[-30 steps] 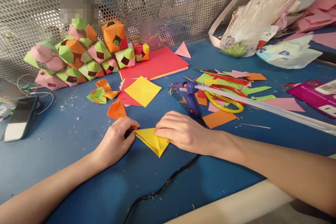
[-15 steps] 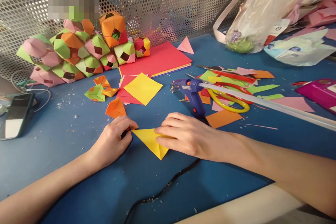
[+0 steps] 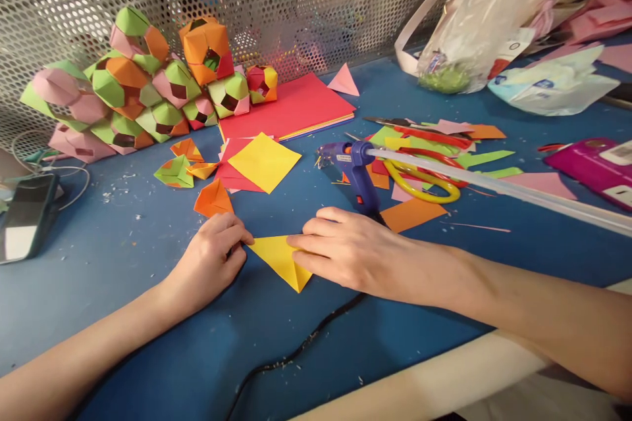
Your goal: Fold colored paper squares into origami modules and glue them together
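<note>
A yellow paper (image 3: 280,258), folded into a triangle with its point toward me, lies flat on the blue table. My left hand (image 3: 210,251) is closed, with thumb and forefinger pinching the triangle's left corner. Across the right part of the same paper, my right hand (image 3: 348,251) rests with its fingers stretched out and slightly apart; its thumb and the right corner are hidden. Just beyond the paper lies an orange folded paper piece (image 3: 213,198). A yellow paper square (image 3: 265,162) sits on red sheets farther back.
Behind stand stacked paper balls (image 3: 126,89) and a red paper stack (image 3: 296,105). A blue glue gun (image 3: 364,184) lies beyond my right hand, its black cord (image 3: 301,345) running toward me. Yellow-handled scissors (image 3: 434,195) lie among paper scraps. A phone (image 3: 27,217) is at left.
The view has shifted slightly, so everything sits a little farther left and higher. Both hands keep their places on the yellow paper, with the right fingers barely moved.
</note>
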Available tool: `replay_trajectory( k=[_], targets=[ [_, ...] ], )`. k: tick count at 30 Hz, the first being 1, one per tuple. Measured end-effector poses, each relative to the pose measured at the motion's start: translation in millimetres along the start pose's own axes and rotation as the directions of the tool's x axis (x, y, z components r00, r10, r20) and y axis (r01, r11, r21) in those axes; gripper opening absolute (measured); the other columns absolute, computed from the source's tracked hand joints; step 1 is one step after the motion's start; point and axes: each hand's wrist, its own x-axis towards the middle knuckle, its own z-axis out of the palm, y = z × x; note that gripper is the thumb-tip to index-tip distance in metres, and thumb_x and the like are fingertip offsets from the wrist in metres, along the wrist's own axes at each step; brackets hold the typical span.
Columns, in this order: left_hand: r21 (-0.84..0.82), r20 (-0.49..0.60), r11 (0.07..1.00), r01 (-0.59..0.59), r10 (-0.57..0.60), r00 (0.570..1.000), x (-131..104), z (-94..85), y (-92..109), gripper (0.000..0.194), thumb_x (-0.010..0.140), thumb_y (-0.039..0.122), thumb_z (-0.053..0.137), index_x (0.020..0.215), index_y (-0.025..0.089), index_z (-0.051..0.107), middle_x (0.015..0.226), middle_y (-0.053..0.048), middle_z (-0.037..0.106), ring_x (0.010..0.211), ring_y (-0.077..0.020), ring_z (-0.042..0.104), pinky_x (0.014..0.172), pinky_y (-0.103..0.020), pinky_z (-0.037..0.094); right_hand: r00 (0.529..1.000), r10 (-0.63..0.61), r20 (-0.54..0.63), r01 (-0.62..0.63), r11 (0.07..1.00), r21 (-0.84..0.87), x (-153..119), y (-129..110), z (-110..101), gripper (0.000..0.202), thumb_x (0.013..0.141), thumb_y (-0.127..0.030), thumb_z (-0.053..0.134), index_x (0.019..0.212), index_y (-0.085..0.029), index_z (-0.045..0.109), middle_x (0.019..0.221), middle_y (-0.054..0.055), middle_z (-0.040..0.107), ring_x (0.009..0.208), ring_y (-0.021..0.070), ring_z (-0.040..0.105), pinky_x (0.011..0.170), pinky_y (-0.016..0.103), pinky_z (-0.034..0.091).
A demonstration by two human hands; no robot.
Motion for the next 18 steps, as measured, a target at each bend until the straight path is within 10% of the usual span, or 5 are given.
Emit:
replay_trajectory(
  k=[7,18],
  targets=[
    [-0.031,0.021,0.958,-0.285,0.286,0.958,-5,9.9,13,0.024,0.084,0.007,0.046,0.104,0.014,0.057,0.120,-0.014,0.057,0.107,-0.0213,0.054,0.091,-0.038,0.047,0.996,-0.018,0.082,0.023,0.997,-0.069,3,0,-4,0.024,0.088,-0.005,0.041,0.091,-0.017,0.062,0.089,0.006,0.064,0.078,0.0188,0.051,0.077,0.036,0.037],
    [0.174,0.124,0.882,-0.438,0.422,0.898,-2,12.5,16,0.018,0.086,0.011,0.045,0.098,0.011,0.059,0.110,-0.018,0.064,0.101,-0.0266,0.060,0.083,-0.041,0.052,0.995,0.025,0.097,-0.020,0.999,-0.050,2,0,-7,0.024,0.090,-0.007,0.039,0.090,-0.016,0.061,0.094,0.007,0.063,0.079,0.0183,0.050,0.079,0.035,0.036]
  ],
)
